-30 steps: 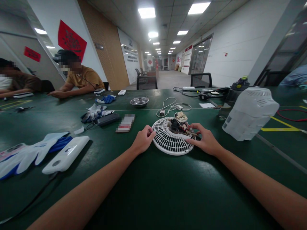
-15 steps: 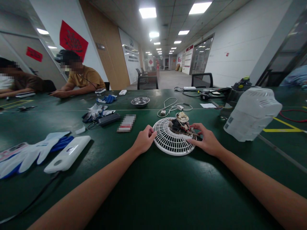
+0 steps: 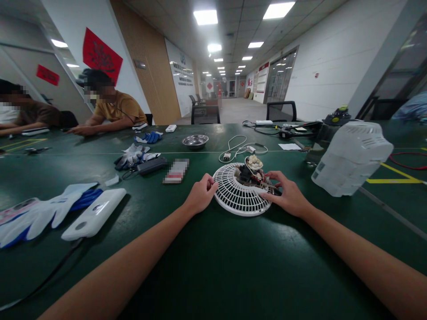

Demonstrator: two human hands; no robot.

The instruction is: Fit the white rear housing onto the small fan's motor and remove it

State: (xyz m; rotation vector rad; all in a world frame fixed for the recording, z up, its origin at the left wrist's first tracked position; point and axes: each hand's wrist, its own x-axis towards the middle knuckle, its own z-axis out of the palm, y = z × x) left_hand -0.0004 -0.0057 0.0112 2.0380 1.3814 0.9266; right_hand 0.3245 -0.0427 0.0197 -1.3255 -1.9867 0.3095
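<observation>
A round white fan grille lies on the green table in front of me. On it sits an exposed fan motor with dark parts, wires and a coiled white cord. My right hand grips the motor's right side, thumb near the grille and fingers behind a metal part. At the grille's left edge is my left hand, its fingers curled in and its thumb against the rim. Whatever may be inside those fingers is hidden.
A translucent white plastic container stands at right. Beyond the grille are a white cable and a metal bowl. Work gloves, a white power bank and a black case lie leftward. Two people sit far left.
</observation>
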